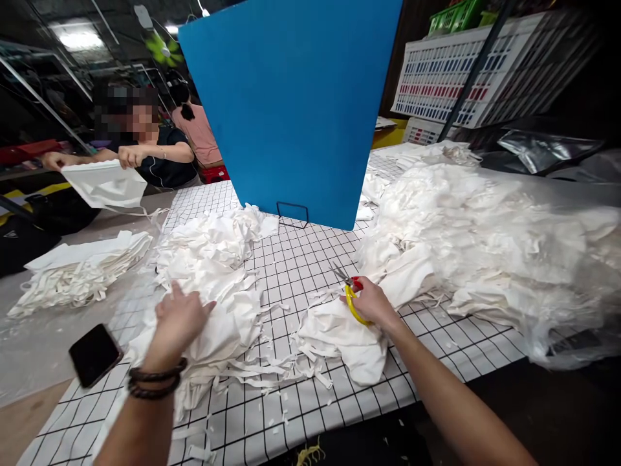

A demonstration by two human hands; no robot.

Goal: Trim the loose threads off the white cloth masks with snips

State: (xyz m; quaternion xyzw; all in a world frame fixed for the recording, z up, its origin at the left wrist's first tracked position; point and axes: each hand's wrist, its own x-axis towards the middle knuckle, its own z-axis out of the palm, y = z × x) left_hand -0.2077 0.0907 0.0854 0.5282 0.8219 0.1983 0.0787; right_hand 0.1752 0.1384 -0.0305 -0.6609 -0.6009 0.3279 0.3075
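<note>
My right hand point(371, 300) is closed around scissors point(354, 304) with one yellow and one red handle. Their metal blades are parted and point up and away to the left. Below that hand lies a crumpled white cloth piece point(334, 333) with loose straps. My left hand point(182, 317), slightly blurred, has its fingers apart over a heap of white cloth pieces point(218, 298). Whether it touches the heap I cannot tell. Dark bead bracelets point(155, 382) circle the left wrist.
A blue board point(295, 110) stands upright on the checked tablecloth point(291, 272). Bagged white cloth point(485, 233) is heaped at right. A phone point(96, 355) and stacked white pieces point(92, 265) lie at left. Beyond, a co-worker holds a white drawstring bag point(107, 184).
</note>
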